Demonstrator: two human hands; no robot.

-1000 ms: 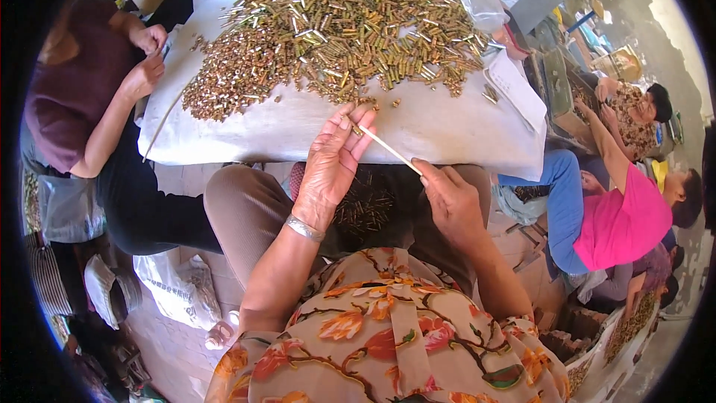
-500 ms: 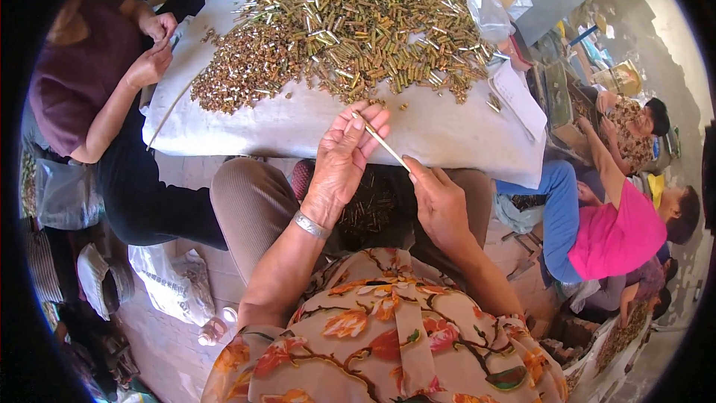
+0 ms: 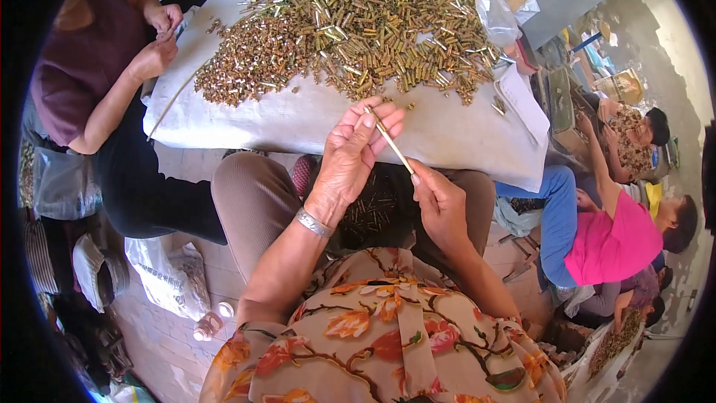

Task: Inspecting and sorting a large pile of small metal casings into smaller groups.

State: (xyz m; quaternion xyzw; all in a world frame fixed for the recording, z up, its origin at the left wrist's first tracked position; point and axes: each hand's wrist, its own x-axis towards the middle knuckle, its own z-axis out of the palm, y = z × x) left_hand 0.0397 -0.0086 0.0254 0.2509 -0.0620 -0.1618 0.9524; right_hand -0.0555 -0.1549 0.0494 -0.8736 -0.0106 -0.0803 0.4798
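Observation:
Above my lap, a thin pale rod (image 3: 395, 148) slants between my hands. Thumb and fingers of my left hand (image 3: 349, 148) close around its upper end, where a gold-coloured tip shows; whether a separate small part sits on it I cannot tell. My right hand (image 3: 440, 201) pinches the lower end between thumb and forefinger. Just beyond my left fingertips, the table carries a wide heap of small brass-coloured metal tubes (image 3: 388, 26). Small nut-like metal pieces (image 3: 242, 67) are heaped at its left side. Below my hands, a dark container (image 3: 369, 213) between my knees holds several thin metal pieces.
A pale sheet (image 3: 246, 121) covers the table. Clear plastic bags (image 3: 498, 19) and white paper (image 3: 520, 101) lie at its right. A co-worker's hands (image 3: 158, 45) are busy at the left. More people (image 3: 611, 235) sit at the right. A white bag (image 3: 168, 276) lies on the floor.
Both hands have shifted slightly right with the rod still between them. The view has moved a little. The co-worker's hands at the left have also moved slightly.

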